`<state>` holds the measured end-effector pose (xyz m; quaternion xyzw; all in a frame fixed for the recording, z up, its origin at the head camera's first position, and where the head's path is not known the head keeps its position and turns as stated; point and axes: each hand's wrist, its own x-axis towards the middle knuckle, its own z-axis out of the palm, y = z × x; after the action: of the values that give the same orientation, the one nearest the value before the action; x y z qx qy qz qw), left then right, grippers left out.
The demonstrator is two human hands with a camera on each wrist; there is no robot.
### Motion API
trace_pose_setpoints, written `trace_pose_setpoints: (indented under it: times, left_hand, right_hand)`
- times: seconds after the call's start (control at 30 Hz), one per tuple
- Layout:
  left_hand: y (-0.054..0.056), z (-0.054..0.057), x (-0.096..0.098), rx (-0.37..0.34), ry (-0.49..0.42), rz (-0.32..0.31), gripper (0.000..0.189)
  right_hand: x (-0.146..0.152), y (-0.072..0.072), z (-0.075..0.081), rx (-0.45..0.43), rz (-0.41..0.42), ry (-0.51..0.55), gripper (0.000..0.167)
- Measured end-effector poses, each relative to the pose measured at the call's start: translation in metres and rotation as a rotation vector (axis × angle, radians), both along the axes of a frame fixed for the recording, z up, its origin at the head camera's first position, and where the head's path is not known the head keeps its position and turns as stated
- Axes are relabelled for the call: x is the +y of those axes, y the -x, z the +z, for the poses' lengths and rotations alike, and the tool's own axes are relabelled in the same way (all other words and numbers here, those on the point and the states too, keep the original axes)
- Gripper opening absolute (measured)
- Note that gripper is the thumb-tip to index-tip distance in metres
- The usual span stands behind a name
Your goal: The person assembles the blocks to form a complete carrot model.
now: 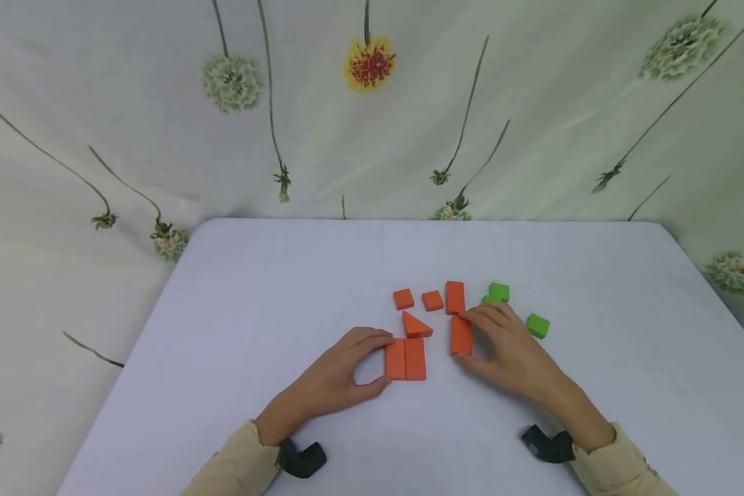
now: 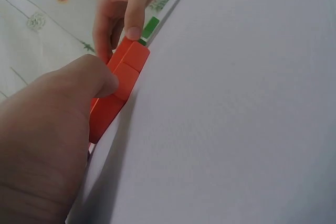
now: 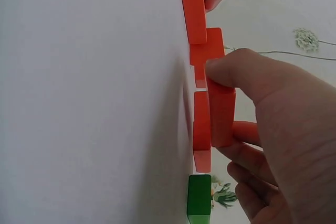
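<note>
Two orange blocks [image 1: 407, 359] lie paired on the counter [image 1: 273, 296], the left hand [image 1: 336, 376] pinching the outer one, while the green cubes [image 1: 538, 326] seem yet to be placed. The right hand [image 1: 513, 351] pinches a third block [image 1: 461, 335] apart from that pair; the right wrist view suggests it is raised, unclear from the head view.

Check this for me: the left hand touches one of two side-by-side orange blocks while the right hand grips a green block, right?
The colour green is wrong: the right hand grips an orange block, as the head view shows. The rest stands.
</note>
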<state>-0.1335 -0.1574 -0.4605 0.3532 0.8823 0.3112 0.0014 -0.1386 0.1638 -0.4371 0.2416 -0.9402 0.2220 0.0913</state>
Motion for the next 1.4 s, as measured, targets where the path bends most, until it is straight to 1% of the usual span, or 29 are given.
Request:
trace_pose_setpoints:
  times: [0.2,0.4,0.5,0.67,0.9,1.1,1.27,1.4]
  left_hand:
    - [-0.001,-0.001,0.000,0.015,-0.005,-0.005,0.059]
    - [0.001,-0.001,0.001,0.013,0.007,-0.002,0.059]
    - [0.001,-0.002,0.001,0.014,0.005,-0.003,0.059]
    - [0.001,-0.002,0.001,0.031,0.000,-0.005,0.059]
    - [0.001,-0.001,0.001,0.040,-0.014,-0.012,0.060]
    - [0.001,-0.001,0.002,0.040,-0.019,-0.018,0.060]
    - [0.002,-0.002,0.002,0.040,-0.011,-0.011,0.059]
    - [0.001,-0.002,0.002,0.046,-0.016,-0.010,0.059]
  right_hand:
    - [-0.005,-0.006,-0.001,-0.025,0.051,0.089,0.067]
    - [-0.012,-0.010,-0.005,-0.064,0.115,0.199,0.064]
    - [-0.015,-0.011,-0.007,-0.091,0.123,0.226,0.064]
    - [-0.017,-0.011,-0.013,-0.107,0.127,0.256,0.063]
    - [-0.019,-0.011,-0.021,-0.145,0.151,0.257,0.064]
    - [-0.019,-0.011,-0.022,-0.151,0.148,0.243,0.064]
    - [-0.020,-0.012,-0.022,-0.173,0.153,0.228,0.065]
    - [-0.021,-0.012,-0.023,-0.171,0.154,0.208,0.066]
